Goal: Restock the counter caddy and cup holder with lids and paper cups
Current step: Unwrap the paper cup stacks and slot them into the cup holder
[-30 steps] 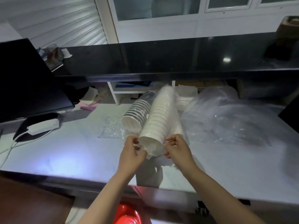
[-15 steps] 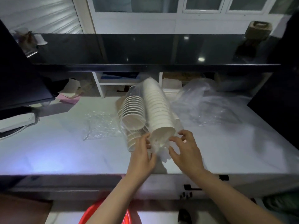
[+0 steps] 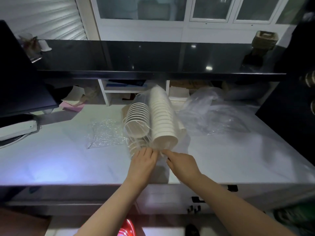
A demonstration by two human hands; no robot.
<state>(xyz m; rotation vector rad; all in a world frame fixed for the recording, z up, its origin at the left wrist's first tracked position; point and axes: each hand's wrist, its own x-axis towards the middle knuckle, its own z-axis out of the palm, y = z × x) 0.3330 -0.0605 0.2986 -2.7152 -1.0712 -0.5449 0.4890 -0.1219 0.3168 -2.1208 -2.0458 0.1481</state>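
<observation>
Near the middle of the desk [image 3: 51, 160], a little toward its front edge, two stacks of paper cups [image 3: 162, 120] lying on their sides in a clear plastic sleeve [image 3: 141, 101], mouths toward the front. Left hand [image 3: 142, 163] and right hand [image 3: 182, 165] close together at the near end of the sleeve, just below the cup rims. Grip of each hand: fingers curled, apparently pinching the loose plastic there, though blur hides the fingertips and the exact hold cannot be told. A flat scrap of clear wrap [image 3: 105, 133] just left of the cups; a big crumpled plastic bag [image 3: 213, 114] toward the back right corner.

Step in hand, by the look of it — opening the sleeve, with no cup yet out. Caddy and cup holder not to be made out for certain. Next move likely calls for pulling the plastic apart or back off the rims, steadying the stacks against rolling, then drawing a stack free — gently, to avoid crushing the thin paper walls.
</observation>
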